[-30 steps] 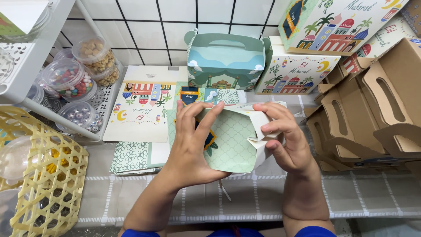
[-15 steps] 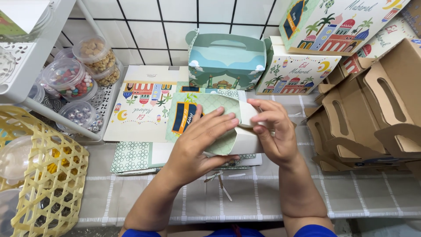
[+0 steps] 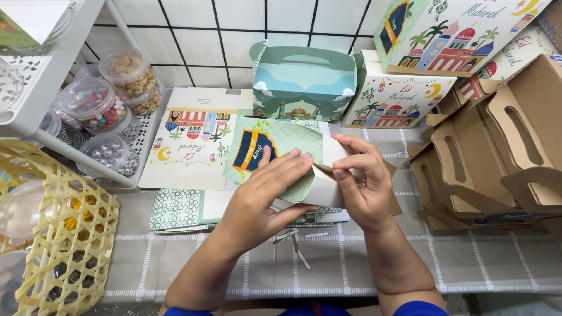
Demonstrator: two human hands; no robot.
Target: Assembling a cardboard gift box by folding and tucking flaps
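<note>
Box: pale green patterned carton [image 3: 287, 158], half folded, raised above flat printed blanks [image 3: 193, 140] at table centre.
Left hand [image 3: 266, 190]: fingers spread flat across carton's green panel, thumb beneath.
Right hand [image 3: 363, 181]: fingers pinched together on white end flap.
Right: brown handled cartons [image 3: 497, 152].
Near left: yellow woven basket [image 3: 70, 246].
</note>
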